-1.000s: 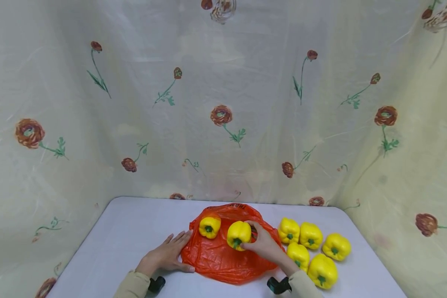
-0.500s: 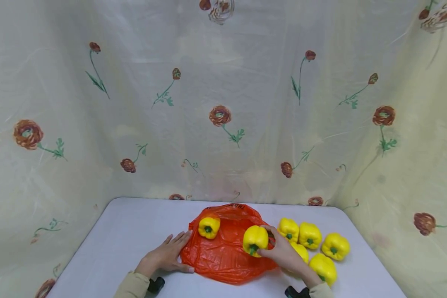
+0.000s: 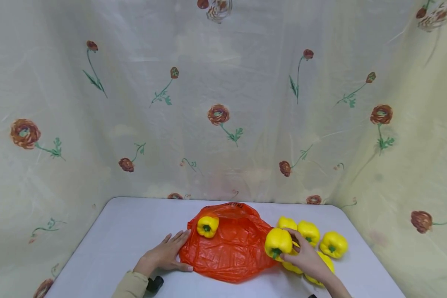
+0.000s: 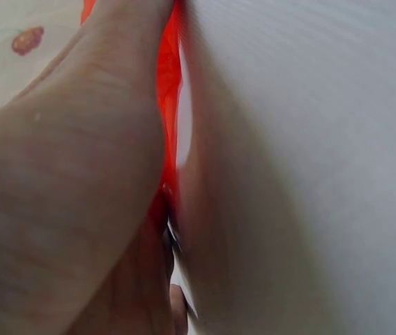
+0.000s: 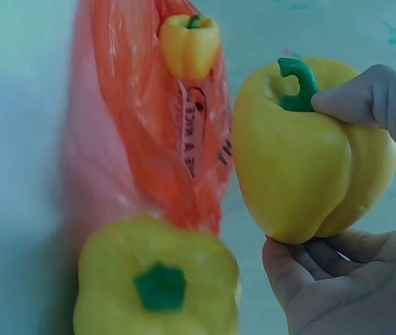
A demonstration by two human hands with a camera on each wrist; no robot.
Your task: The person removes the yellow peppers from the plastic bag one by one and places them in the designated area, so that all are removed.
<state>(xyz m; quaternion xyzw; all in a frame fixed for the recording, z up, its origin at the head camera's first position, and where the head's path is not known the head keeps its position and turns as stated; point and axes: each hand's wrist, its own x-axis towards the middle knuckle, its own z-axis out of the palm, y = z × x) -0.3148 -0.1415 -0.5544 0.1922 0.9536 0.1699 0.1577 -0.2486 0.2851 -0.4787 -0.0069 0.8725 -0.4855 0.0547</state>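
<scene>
My right hand (image 3: 305, 256) grips a yellow bell pepper (image 3: 277, 242) above the right edge of a red plastic bag (image 3: 231, 252). In the right wrist view the thumb lies by the green stem of this bell pepper (image 5: 309, 160), with the fingers beneath it. Another yellow bell pepper (image 3: 207, 227) sits on the left part of the bag, near its far side. My left hand (image 3: 166, 253) rests flat on the table, fingers spread, touching the bag's left edge. The left wrist view shows mostly that hand (image 4: 79, 167) close up and a strip of red bag.
Several more yellow bell peppers stand to the right of the bag, the rightmost bell pepper (image 3: 334, 244) apart from the rest; my right hand partly covers some. The white table (image 3: 134, 223) backs onto a flower-printed curtain (image 3: 260, 82).
My right hand has carried the bell pepper rightward, from over the middle of the bag to its right edge beside the other peppers. The left hand has stayed in place.
</scene>
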